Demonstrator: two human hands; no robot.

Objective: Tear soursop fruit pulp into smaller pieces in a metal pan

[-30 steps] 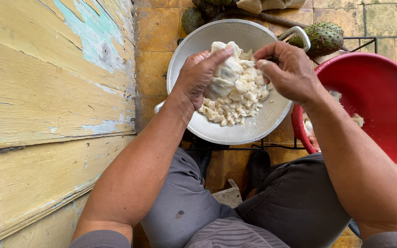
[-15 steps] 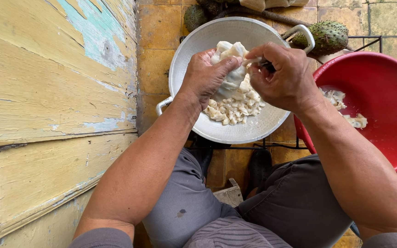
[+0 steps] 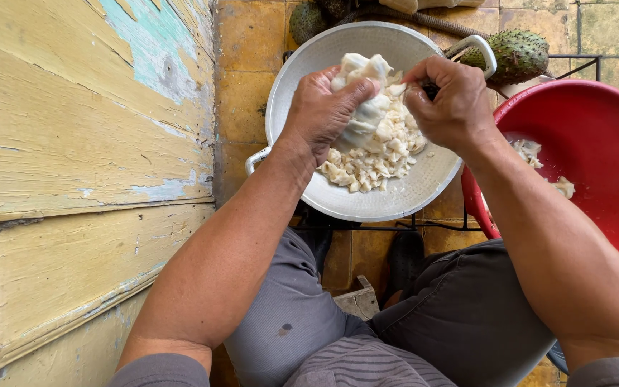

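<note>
My left hand (image 3: 322, 109) grips a big lump of white fruit flesh (image 3: 364, 93) over a silver metal bowl (image 3: 302, 72). My right hand (image 3: 449, 100) is closed at the lump's right side, pinching the flesh, with something dark just showing between its fingers. Many small white pieces of pulp (image 3: 381, 158) lie heaped in the bowl beneath both hands.
A red plastic basin (image 3: 596, 150) with a few white scraps sits to the right. A spiky green fruit (image 3: 517, 54) lies behind it, another (image 3: 308, 20) behind the bowl. A peeling yellow wooden wall (image 3: 73, 179) fills the left. My grey-trousered knees (image 3: 395, 322) are below, over orange floor tiles.
Both hands have come together on the white lump and lifted it slightly above the heap; my right hand closed from an open spread into a pinch.
</note>
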